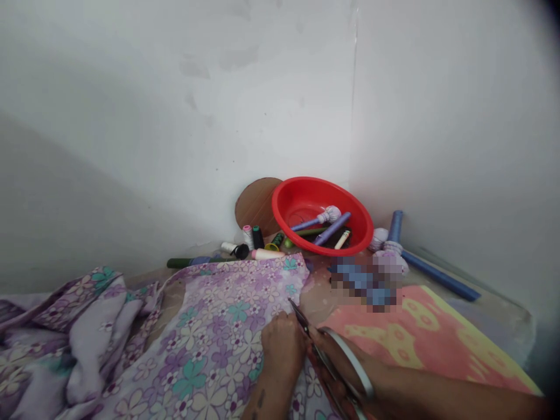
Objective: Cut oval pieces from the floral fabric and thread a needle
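Scissors look smooth metal, cloth matt.

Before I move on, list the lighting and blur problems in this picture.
Head view: a broad, soft-edged shadow slants down the left part of the wall; the top right corner darkens to near black; coarse square blocks mask what lies in front of the red bowl; the flowered cloth has a readable pattern, without strong glare.
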`<state>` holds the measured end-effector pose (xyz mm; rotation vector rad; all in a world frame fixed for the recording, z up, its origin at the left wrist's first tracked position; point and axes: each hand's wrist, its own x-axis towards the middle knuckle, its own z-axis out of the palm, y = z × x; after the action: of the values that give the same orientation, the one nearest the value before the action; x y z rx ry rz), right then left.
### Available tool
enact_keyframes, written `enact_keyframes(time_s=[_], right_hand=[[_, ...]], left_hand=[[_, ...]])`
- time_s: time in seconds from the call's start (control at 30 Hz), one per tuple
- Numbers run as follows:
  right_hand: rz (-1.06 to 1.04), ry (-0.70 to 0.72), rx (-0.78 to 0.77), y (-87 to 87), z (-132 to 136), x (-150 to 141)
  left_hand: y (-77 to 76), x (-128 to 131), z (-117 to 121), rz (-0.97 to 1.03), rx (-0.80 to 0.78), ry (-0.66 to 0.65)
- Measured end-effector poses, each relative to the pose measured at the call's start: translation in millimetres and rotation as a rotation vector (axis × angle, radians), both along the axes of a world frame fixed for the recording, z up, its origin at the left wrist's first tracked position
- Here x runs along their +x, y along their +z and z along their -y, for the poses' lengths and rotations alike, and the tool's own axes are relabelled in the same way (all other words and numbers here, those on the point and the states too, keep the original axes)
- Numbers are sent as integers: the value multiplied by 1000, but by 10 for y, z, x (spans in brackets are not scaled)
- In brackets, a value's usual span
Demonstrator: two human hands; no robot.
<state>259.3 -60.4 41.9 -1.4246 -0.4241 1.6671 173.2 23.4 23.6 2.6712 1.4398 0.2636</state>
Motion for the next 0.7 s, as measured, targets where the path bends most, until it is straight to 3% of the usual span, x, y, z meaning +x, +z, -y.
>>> enact_keyframes(time_s=[0.23, 0.7], right_hand=[[12, -77, -41, 81, 1, -78], [51, 117, 17, 113, -132, 18]], left_hand=[[-37, -4, -3, 20, 8, 10], [-43, -28, 6, 52, 32, -12]])
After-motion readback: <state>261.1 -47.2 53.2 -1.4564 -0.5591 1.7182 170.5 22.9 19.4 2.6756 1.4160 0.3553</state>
